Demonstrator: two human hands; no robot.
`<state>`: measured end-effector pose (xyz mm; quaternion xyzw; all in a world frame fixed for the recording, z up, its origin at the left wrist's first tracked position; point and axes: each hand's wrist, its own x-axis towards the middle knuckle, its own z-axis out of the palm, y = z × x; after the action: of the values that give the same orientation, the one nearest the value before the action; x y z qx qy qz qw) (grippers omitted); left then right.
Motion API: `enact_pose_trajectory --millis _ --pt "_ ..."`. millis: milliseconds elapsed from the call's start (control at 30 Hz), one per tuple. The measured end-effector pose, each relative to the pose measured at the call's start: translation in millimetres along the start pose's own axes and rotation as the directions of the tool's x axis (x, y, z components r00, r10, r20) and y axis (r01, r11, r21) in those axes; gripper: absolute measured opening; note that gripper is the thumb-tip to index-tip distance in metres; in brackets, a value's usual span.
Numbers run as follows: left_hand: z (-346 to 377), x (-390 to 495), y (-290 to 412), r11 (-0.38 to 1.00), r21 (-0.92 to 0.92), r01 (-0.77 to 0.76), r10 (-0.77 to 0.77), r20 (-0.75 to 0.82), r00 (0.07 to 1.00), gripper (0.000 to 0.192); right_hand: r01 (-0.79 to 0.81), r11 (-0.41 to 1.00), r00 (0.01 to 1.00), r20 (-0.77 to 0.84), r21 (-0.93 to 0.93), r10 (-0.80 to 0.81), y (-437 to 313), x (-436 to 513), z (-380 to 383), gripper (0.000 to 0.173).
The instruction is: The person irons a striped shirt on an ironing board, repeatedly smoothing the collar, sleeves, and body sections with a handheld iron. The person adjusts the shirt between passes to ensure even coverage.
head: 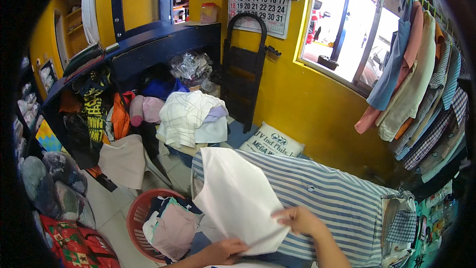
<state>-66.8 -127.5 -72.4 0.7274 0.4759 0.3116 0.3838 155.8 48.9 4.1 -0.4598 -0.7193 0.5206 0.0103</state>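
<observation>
A white sleeveless garment (238,193) lies over the narrow end of an ironing board with a blue-and-white striped cover (334,201), part of it hanging off the near side. My right hand (297,220) pinches the garment's right edge between thumb and fingers. At the lower edge, my left hand (225,250) holds the cloth, its fingertips partly hidden and slightly blurred. Just left of the board stands a red plastic laundry basket (134,227) filled with crumpled clothes (174,225). Folded checked clothes (403,227) rest at the board's right end.
Pale folded clothes (193,115) are piled beyond the board, near a printed sack (273,141). A black folded hand truck (243,78) leans on the yellow wall. Shirts (416,78) hang from a rail at right. Bagged items (55,186) and a red bag (80,243) lie left.
</observation>
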Motion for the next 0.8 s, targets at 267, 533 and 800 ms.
enact_pose_trajectory --millis 267,533,800 --pt "-68.8 84.5 -40.6 0.928 0.29 -0.233 0.296 -0.195 0.935 0.03 0.092 0.995 0.962 -0.256 -0.036 -0.099 15.7 -47.2 14.1 0.029" --pt "-46.5 150.3 -40.3 0.673 0.723 0.159 0.053 -0.261 0.964 0.09 -0.394 0.843 0.214 -0.929 -0.366 -0.303 134.0 -191.7 -161.1 0.047" --pt "-11.6 84.9 -3.1 0.94 0.064 -0.335 0.333 0.036 0.942 0.054 -0.493 0.866 0.244 -0.942 0.083 0.23 217.2 -265.4 -233.0 0.06"
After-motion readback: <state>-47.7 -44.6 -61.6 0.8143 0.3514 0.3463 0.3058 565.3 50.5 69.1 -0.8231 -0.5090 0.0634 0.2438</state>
